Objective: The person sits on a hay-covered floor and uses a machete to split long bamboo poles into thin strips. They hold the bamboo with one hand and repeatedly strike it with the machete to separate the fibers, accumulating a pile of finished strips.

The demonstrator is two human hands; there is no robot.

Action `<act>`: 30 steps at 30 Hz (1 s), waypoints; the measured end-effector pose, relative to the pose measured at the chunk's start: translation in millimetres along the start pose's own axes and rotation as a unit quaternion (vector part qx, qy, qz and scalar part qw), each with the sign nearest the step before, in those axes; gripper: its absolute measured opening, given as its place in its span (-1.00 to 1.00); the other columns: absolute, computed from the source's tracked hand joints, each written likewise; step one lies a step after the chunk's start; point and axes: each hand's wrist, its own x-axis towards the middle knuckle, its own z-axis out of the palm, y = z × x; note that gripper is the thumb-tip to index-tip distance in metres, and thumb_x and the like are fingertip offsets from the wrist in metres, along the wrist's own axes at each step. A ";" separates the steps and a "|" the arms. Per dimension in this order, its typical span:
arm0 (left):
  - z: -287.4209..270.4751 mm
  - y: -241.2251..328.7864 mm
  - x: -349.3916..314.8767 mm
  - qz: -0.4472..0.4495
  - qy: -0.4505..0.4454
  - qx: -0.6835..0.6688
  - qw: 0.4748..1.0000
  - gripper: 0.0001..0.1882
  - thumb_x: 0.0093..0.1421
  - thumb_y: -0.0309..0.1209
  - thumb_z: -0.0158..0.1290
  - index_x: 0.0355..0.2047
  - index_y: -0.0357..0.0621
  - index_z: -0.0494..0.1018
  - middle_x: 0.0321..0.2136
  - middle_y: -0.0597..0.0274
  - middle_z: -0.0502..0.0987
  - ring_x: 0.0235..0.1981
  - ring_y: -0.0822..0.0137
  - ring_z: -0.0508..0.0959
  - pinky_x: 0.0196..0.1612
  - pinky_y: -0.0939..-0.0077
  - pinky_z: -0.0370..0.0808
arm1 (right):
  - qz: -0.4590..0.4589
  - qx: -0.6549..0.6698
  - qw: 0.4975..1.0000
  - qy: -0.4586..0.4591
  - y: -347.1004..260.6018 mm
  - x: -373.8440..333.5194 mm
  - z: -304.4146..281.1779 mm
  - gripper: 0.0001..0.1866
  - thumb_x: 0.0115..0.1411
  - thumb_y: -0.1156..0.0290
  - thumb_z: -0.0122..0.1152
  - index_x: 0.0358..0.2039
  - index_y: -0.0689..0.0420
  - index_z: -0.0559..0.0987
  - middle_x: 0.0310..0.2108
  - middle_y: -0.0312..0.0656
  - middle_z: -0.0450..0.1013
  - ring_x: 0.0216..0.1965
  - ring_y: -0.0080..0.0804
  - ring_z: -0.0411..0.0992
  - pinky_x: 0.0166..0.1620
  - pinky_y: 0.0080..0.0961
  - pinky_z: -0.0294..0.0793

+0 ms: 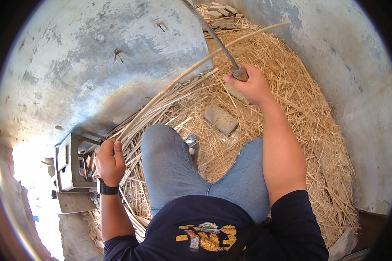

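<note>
A long, pale bamboo strip [187,72] slants from my left hand [110,162] up to the far right. My left hand is closed around its near end, beside my left knee. Gripped by its short wooden handle in my right hand [253,85] is a long-bladed knife [210,30]. Its dark, narrow, slightly curved blade points up and to the left, away from me. The blade crosses over the strip in the picture; whether the two touch, I cannot tell. The far tip of the blade runs out of the frame.
Long split strips [159,108] lie along the left wall [87,65]. Shavings [300,113] cover the floor up to the right wall [357,74]. A brick [221,118] lies ahead of my knees; more bricks [222,11] are stacked at the back. A small wooden frame [76,163] stands left.
</note>
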 end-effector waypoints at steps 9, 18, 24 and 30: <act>6.9 4.9 -1.3 0.016 0.006 0.027 0.999 -0.77 0.38 -0.33 0.05 -0.36 -0.22 0.50 -0.47 -0.01 0.53 -0.49 -0.10 0.53 -0.44 0.14 0.42 | 0.001 -0.017 0.999 -0.048 -8.7 -3.7 3.1 -0.49 0.12 0.18 0.52 0.00 0.20 0.65 -0.17 -0.13 0.66 -0.12 -0.34 0.60 0.00 -0.36 0.53; 12.6 -0.4 -4.6 0.014 -0.004 0.027 1.000 -0.79 0.36 -0.32 0.06 -0.37 -0.19 0.52 -0.49 0.02 0.52 -0.49 -0.07 0.54 -0.45 0.13 0.41 | -0.029 0.235 0.966 -0.099 6.6 2.0 13.0 -0.73 0.22 0.33 0.42 -0.13 0.12 0.61 -0.14 -0.15 0.64 -0.30 -0.53 0.53 -0.19 -0.46 0.54; 13.1 -1.9 -5.9 -0.001 -0.008 0.010 1.000 -0.76 0.35 -0.26 0.07 -0.36 -0.15 0.54 -0.49 0.02 0.56 -0.45 -0.08 0.57 -0.40 0.10 0.46 | 0.031 0.249 0.965 -0.076 2.5 -1.4 -5.0 -0.73 0.22 0.29 0.42 -0.15 0.11 0.60 0.02 -0.10 0.57 -0.49 -0.65 0.37 -0.45 -0.62 0.39; 4.9 -6.0 -6.0 -0.069 -0.098 -0.045 0.992 -0.67 0.35 -0.16 0.05 -0.40 -0.16 0.55 -0.53 0.00 0.55 -0.46 -0.10 0.56 -0.40 0.11 0.45 | 0.015 0.262 0.965 -0.023 -3.0 -1.7 8.1 -0.70 0.19 0.27 0.46 -0.13 0.10 0.62 -0.22 -0.23 0.55 -0.48 -0.62 0.39 -0.36 -0.62 0.42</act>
